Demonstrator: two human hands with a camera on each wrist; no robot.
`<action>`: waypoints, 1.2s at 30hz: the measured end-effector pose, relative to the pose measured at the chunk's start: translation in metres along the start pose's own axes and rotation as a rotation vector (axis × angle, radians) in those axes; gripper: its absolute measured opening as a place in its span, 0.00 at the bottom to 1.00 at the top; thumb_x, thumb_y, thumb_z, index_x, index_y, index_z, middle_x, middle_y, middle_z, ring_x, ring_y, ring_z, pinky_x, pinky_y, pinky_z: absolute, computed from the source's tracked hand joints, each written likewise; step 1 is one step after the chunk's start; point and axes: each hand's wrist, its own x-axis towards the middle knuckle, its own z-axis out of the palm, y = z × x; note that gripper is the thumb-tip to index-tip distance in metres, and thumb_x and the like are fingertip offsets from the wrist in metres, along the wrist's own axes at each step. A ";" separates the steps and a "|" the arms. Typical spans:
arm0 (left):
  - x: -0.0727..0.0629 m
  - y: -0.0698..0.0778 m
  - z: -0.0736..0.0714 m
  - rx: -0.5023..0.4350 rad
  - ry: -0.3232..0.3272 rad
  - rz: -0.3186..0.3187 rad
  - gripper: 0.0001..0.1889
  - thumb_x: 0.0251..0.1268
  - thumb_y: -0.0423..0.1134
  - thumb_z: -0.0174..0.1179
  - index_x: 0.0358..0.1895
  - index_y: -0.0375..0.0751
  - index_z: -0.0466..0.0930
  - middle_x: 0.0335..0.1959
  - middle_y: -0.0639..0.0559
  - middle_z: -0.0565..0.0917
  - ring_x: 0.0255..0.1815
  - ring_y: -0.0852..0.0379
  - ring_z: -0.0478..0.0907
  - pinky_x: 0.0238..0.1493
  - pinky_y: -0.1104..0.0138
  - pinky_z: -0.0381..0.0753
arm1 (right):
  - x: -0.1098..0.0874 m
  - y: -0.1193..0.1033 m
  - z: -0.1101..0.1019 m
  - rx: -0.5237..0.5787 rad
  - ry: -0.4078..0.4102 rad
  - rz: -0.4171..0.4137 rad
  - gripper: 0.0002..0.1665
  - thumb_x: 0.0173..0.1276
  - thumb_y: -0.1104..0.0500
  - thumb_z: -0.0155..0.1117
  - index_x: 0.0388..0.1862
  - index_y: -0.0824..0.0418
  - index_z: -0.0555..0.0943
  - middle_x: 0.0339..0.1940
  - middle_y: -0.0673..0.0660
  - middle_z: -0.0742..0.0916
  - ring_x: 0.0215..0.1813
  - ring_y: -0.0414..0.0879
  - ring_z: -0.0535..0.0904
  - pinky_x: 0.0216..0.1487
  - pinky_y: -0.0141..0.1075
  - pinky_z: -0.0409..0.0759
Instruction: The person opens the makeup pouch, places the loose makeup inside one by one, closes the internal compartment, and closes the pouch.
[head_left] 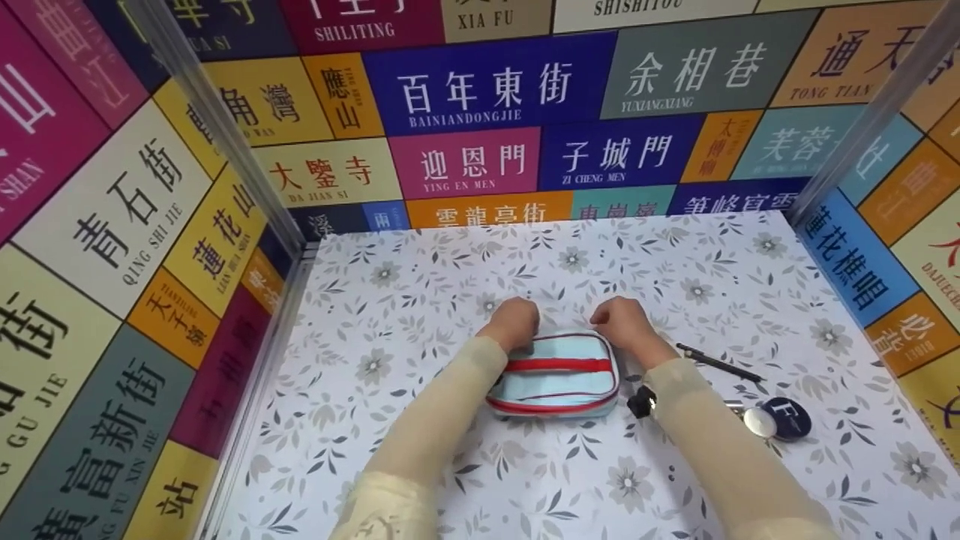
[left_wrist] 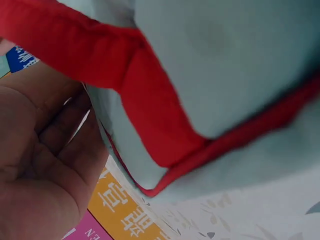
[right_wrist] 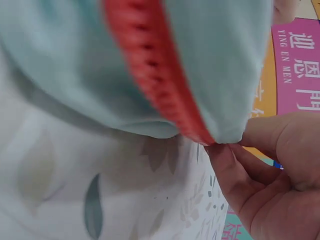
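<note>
A light blue zip pouch point(head_left: 555, 386) with red trim and a red strap point(head_left: 559, 365) lies on the table in the middle of the head view. At its far left corner my left hand point(head_left: 514, 324) holds on with curled fingers. In the left wrist view those fingers pass behind the pouch point(left_wrist: 220, 65), so their tips are hidden. My right hand point(head_left: 624, 324) is at the far right corner. The right wrist view shows its thumb and fingers pinching the pouch's edge where the red zipper point(right_wrist: 155, 75) ends.
Right of the pouch lie a black pen point(head_left: 720, 362), a dark blue round item point(head_left: 787, 418) marked F, a silver disc point(head_left: 759, 422) and a small black object point(head_left: 641, 403), partly behind my right sleeve point(head_left: 705, 420). Lettered panels point(head_left: 465, 90) wall the flower-patterned table point(head_left: 322, 300).
</note>
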 end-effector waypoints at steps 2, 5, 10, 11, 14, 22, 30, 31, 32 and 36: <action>0.000 -0.001 0.000 -0.006 -0.006 0.008 0.10 0.55 0.33 0.78 0.40 0.41 0.89 0.39 0.48 0.90 0.39 0.51 0.79 0.50 0.60 0.85 | -0.008 -0.001 -0.001 0.013 0.012 0.016 0.07 0.66 0.68 0.67 0.38 0.70 0.90 0.37 0.66 0.91 0.44 0.62 0.86 0.52 0.56 0.84; -0.003 0.002 -0.005 -0.023 -0.048 0.004 0.11 0.57 0.33 0.77 0.43 0.40 0.89 0.41 0.47 0.89 0.40 0.51 0.79 0.51 0.59 0.85 | -0.021 -0.002 -0.003 0.032 0.028 0.061 0.10 0.68 0.68 0.64 0.42 0.70 0.89 0.41 0.67 0.91 0.46 0.62 0.86 0.53 0.57 0.83; -0.013 0.000 -0.017 -0.072 -0.073 0.010 0.14 0.64 0.34 0.72 0.52 0.40 0.88 0.50 0.47 0.89 0.51 0.50 0.82 0.60 0.58 0.83 | -0.041 -0.009 -0.003 0.078 0.076 0.130 0.13 0.72 0.65 0.60 0.47 0.69 0.89 0.45 0.68 0.91 0.49 0.62 0.86 0.55 0.57 0.83; -0.016 -0.002 -0.019 -0.089 -0.057 0.015 0.15 0.66 0.35 0.71 0.54 0.40 0.88 0.52 0.47 0.89 0.55 0.49 0.82 0.63 0.58 0.82 | -0.045 -0.010 -0.003 0.084 0.085 0.142 0.14 0.73 0.64 0.59 0.47 0.69 0.89 0.45 0.68 0.91 0.49 0.62 0.86 0.55 0.57 0.83; -0.029 -0.009 -0.026 -0.157 0.026 0.042 0.17 0.70 0.36 0.68 0.60 0.39 0.86 0.58 0.45 0.88 0.63 0.47 0.81 0.70 0.56 0.78 | -0.055 -0.015 -0.002 0.080 0.098 0.189 0.16 0.74 0.62 0.58 0.50 0.68 0.88 0.46 0.66 0.91 0.49 0.61 0.86 0.54 0.56 0.83; -0.078 -0.035 -0.022 -0.415 0.263 0.040 0.16 0.71 0.33 0.66 0.59 0.33 0.85 0.58 0.37 0.89 0.61 0.39 0.85 0.65 0.50 0.83 | -0.085 -0.022 -0.004 0.076 0.141 0.201 0.17 0.72 0.60 0.61 0.51 0.69 0.87 0.43 0.66 0.92 0.43 0.59 0.86 0.46 0.52 0.83; -0.122 -0.058 0.006 -0.594 0.348 -0.131 0.20 0.69 0.34 0.67 0.63 0.35 0.83 0.56 0.31 0.87 0.55 0.36 0.87 0.59 0.47 0.86 | -0.104 -0.024 0.001 0.132 0.170 0.213 0.19 0.69 0.58 0.66 0.53 0.70 0.87 0.40 0.64 0.93 0.45 0.59 0.89 0.48 0.50 0.84; -0.126 -0.059 0.009 -0.612 0.345 -0.150 0.21 0.69 0.34 0.66 0.64 0.35 0.82 0.56 0.31 0.87 0.55 0.37 0.87 0.59 0.47 0.86 | -0.106 -0.024 0.002 0.137 0.173 0.220 0.20 0.69 0.57 0.67 0.52 0.70 0.87 0.41 0.64 0.93 0.45 0.58 0.89 0.49 0.50 0.84; -0.128 -0.060 0.013 -0.624 0.347 -0.158 0.22 0.69 0.33 0.66 0.65 0.34 0.82 0.56 0.31 0.87 0.55 0.37 0.88 0.58 0.46 0.86 | -0.107 -0.023 0.003 0.142 0.173 0.227 0.20 0.69 0.57 0.68 0.52 0.70 0.87 0.41 0.64 0.93 0.45 0.58 0.89 0.49 0.50 0.84; -0.137 -0.063 0.028 -0.630 0.372 -0.149 0.22 0.66 0.26 0.60 0.64 0.31 0.82 0.50 0.33 0.90 0.51 0.41 0.89 0.66 0.46 0.79 | -0.112 -0.018 0.010 0.170 0.176 0.237 0.20 0.69 0.57 0.69 0.52 0.70 0.87 0.41 0.65 0.93 0.45 0.58 0.90 0.48 0.49 0.84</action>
